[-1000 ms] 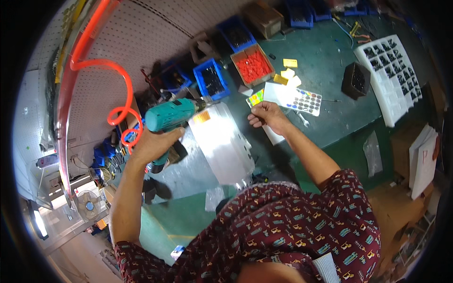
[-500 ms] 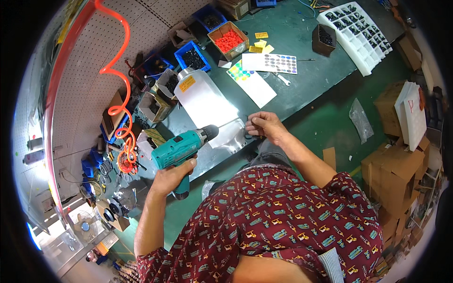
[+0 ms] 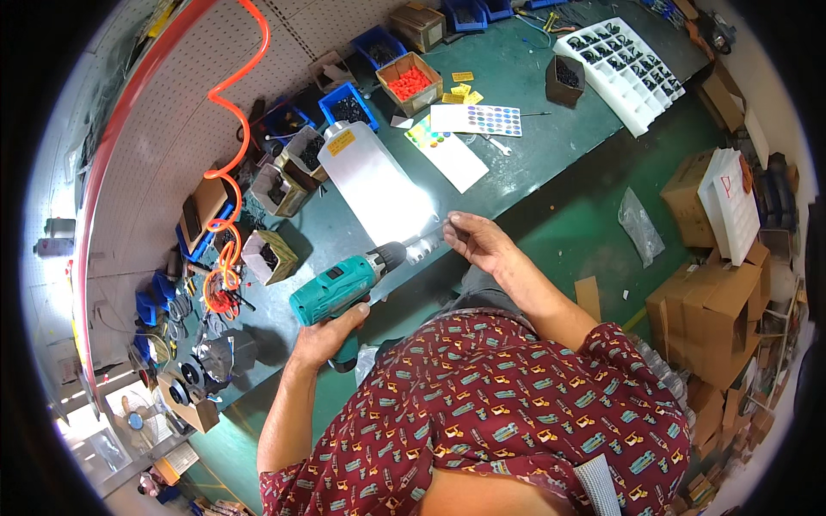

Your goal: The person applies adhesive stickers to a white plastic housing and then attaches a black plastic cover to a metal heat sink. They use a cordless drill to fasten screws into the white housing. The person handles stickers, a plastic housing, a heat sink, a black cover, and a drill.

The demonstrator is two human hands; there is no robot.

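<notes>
My left hand (image 3: 329,337) is wrapped round the handle of a teal cordless drill (image 3: 335,288). Its black chuck (image 3: 391,256) points right, over the near end of a silver metal housing (image 3: 370,185). A thin bit reaches from the chuck toward my right hand (image 3: 483,243), whose thumb and fingertips are pinched close to the bit's tip. Whatever those fingertips hold is too small to make out. The housing lies on the green bench, with a yellow label on its far end. Its near end is partly hidden by the drill.
Bins and boxes of small parts line the back, including a carton of red caps (image 3: 408,83) and a blue bin (image 3: 348,107). Sticker sheets (image 3: 476,119) and a wrench (image 3: 499,146) lie beyond the housing. A white tray (image 3: 637,103) sits far right; an orange coiled hose (image 3: 225,176) hangs left.
My right hand has moved from beside the housing's near end to the tip of the drill bit. The drill has come slightly right and down, and the whole view has shifted a little.
</notes>
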